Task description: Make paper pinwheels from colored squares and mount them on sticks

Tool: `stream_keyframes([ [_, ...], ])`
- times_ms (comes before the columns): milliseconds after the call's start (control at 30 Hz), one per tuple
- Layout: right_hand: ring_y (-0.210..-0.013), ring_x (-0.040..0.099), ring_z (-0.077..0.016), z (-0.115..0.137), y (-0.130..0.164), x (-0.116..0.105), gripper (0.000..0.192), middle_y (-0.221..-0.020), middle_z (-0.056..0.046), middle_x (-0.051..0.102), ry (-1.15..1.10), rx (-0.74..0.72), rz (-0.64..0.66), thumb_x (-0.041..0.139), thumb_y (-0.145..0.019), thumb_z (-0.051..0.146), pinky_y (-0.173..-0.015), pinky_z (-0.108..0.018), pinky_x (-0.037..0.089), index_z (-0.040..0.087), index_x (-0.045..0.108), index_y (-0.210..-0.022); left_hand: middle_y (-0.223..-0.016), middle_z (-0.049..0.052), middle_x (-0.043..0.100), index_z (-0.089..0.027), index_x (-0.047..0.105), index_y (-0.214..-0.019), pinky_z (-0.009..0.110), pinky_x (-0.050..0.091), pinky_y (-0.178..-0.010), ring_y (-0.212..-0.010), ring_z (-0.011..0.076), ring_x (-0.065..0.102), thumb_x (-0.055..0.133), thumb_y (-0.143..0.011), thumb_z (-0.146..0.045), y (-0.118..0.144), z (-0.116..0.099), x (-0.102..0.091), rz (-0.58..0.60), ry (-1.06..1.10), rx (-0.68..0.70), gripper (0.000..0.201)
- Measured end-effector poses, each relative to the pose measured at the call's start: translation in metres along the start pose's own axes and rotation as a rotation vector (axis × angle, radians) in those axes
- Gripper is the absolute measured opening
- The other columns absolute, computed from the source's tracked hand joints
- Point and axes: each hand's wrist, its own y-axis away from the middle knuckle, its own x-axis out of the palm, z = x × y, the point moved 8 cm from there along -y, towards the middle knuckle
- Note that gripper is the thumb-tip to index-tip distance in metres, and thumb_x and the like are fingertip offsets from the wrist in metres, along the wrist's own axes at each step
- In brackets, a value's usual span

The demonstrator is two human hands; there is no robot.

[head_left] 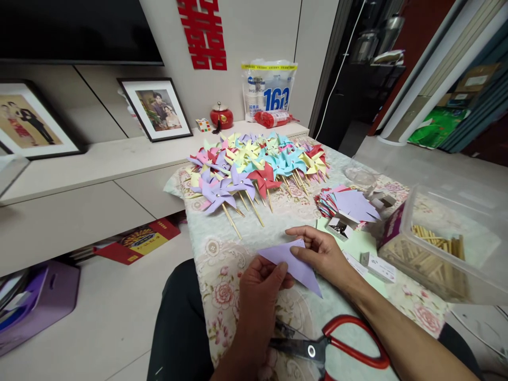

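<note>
Left grip (260,283) pinched on near-left corner of purple paper triangle (291,263) | right grip (321,254) pressed on its upper edge | long axis run between grips, tip pointing right-down | held just above counter (222,264)

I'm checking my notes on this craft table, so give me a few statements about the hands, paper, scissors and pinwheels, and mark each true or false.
1. Both hands hold the purple paper. True: the left hand pinches its near edge, the right hand its far edge.
2. The scissors are in the right hand. False: they lie on the table, near the left wrist.
3. The pinwheels lie at the table's far end. True.
4. The clear box holds pinwheels. False: it holds wooden sticks.
5. The scissors have blue handles. False: red.
</note>
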Motion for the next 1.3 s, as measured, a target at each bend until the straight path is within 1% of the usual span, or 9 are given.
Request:
stream_keyframes([
  [233, -0.058, 0.049, -0.0116, 0.0009, 0.0016, 0.0031, 0.04, -0.077, 0.002, 0.062, -0.02, -0.003, 0.033, 0.075, -0.078, 0.037, -0.054, -0.026, 0.038, 0.022, 0.067, -0.115, -0.071, 0.0, 0.07, -0.016, 0.07, -0.085, 0.023, 0.051, -0.063, -0.062, 0.0119, 0.061, 0.083, -0.07, -0.028, 0.0005, -0.0004, -0.0037, -0.018, 0.012, 0.016, 0.023],
  [400, -0.062, 0.053, -0.0126, 0.0024, 0.0023, 0.0057, 0.045, -0.079, 0.002, 0.062, -0.043, -0.014, 0.04, 0.079, -0.074, 0.034, -0.057, -0.026, 0.041, 0.023, 0.066, -0.115, -0.07, -0.001, 0.069, -0.016, 0.07, -0.084, 0.022, 0.049, -0.062, -0.061, 0.0104, 0.059, 0.083, -0.071, -0.028, 0.0011, -0.0018, -0.0037, -0.021, -0.021, 0.028, 0.022],
  [633, -0.058, 0.051, -0.0113, 0.005, 0.0021, 0.0054, 0.041, -0.075, 0.004, 0.06, -0.05, 0.002, 0.039, 0.08, -0.072, 0.033, -0.053, -0.026, 0.037, 0.022, 0.068, -0.11, -0.069, 0.0, 0.069, -0.016, 0.07, -0.084, 0.024, 0.051, -0.063, -0.061, 0.0125, 0.061, 0.08, -0.073, -0.032, 0.0033, -0.006, -0.0038, -0.036, -0.114, 0.044, 0.022],
  [733, -0.056, 0.049, -0.011, 0.0028, 0.0021, 0.0064, 0.04, -0.07, 0.005, 0.059, -0.054, 0.012, 0.057, 0.08, -0.073, 0.035, -0.053, -0.026, 0.036, 0.021, 0.068, -0.108, -0.068, 0.0, 0.068, -0.016, 0.07, -0.083, 0.026, 0.053, -0.064, -0.06, 0.0132, 0.063, 0.078, -0.077, -0.037, 0.0037, -0.0059, -0.0053, -0.046, -0.108, 0.05, 0.023],
  [900, -0.056, 0.049, -0.0109, 0.0008, 0.0019, 0.0063, 0.04, -0.069, 0.005, 0.058, -0.068, 0.0, 0.053, 0.081, -0.073, 0.035, -0.053, -0.025, 0.036, 0.021, 0.068, -0.108, -0.07, 0.0, 0.069, -0.016, 0.069, -0.082, 0.025, 0.053, -0.062, -0.061, 0.0126, 0.063, 0.078, -0.077, -0.037, 0.0031, -0.0052, -0.0058, -0.052, -0.098, 0.054, 0.024],
  [1033, -0.054, 0.048, -0.0098, 0.0001, 0.0017, 0.0058, 0.039, -0.07, 0.005, 0.058, -0.069, 0.001, 0.049, 0.08, -0.074, 0.034, -0.052, -0.025, 0.035, 0.021, 0.068, -0.109, -0.078, 0.002, 0.072, -0.015, 0.07, -0.09, 0.026, 0.054, -0.066, -0.067, 0.0137, 0.064, 0.079, -0.075, -0.034, 0.0037, -0.0061, -0.0005, 0.003, -0.12, 0.049, 0.026],
  [1100, -0.053, 0.048, -0.0096, -0.0006, 0.0014, 0.0053, 0.039, -0.069, 0.005, 0.057, -0.065, 0.006, 0.047, 0.08, -0.074, 0.033, -0.051, -0.025, 0.034, 0.021, 0.068, -0.109, -0.078, 0.003, 0.073, -0.015, 0.071, -0.093, 0.025, 0.053, -0.065, -0.067, 0.0137, 0.063, 0.079, -0.074, -0.032, 0.0039, -0.0062, 0.0009, 0.021, -0.141, 0.05, 0.027],
  [1300, -0.055, 0.049, -0.0104, -0.0039, 0.0007, 0.0072, 0.038, -0.072, 0.003, 0.061, -0.01, 0.019, 0.084, 0.077, -0.078, 0.034, -0.052, -0.025, 0.035, 0.02, 0.067, -0.111, -0.071, 0.0, 0.07, -0.016, 0.069, -0.089, 0.023, 0.049, -0.061, -0.061, 0.0117, 0.06, 0.077, -0.076, -0.029, 0.0014, -0.0047, -0.0044, 0.012, -0.173, 0.064, 0.021],
])
